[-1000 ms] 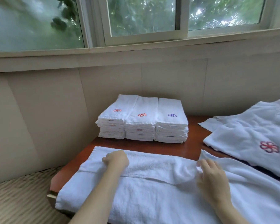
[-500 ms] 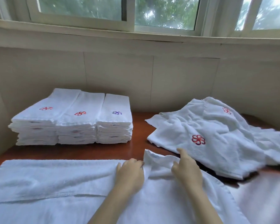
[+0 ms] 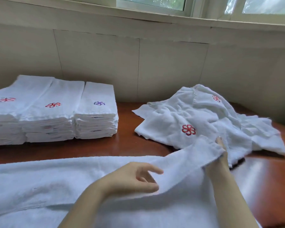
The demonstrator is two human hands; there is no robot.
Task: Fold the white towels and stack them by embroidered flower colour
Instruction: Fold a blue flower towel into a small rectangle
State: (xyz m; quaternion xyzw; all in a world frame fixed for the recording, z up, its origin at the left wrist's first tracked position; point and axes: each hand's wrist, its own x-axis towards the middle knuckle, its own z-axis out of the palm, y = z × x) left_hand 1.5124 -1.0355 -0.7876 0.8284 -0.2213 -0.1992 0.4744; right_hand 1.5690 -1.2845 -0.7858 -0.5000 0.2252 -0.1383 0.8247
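A white towel [image 3: 44, 183] lies spread across the near edge of the table, folded lengthwise. My right hand [image 3: 220, 152] grips its right end and lifts that corner off the surface; most of the hand is hidden under the cloth. My left hand [image 3: 133, 176] hovers over the towel's middle with fingers loosely spread, holding nothing. Three folded stacks stand at the back left: a pink-flower stack [image 3: 8, 111], a red-flower stack [image 3: 53, 116] and a purple-flower stack [image 3: 97, 112].
A loose heap of unfolded towels [image 3: 209, 122] with red flowers lies at the back right on the brown wooden table [image 3: 127, 145]. A beige wall and a window sill run close behind the table.
My right hand has pulled the towel's right end up and out to the right. My left hand has let go of the fold and opened. The view has dropped lower.
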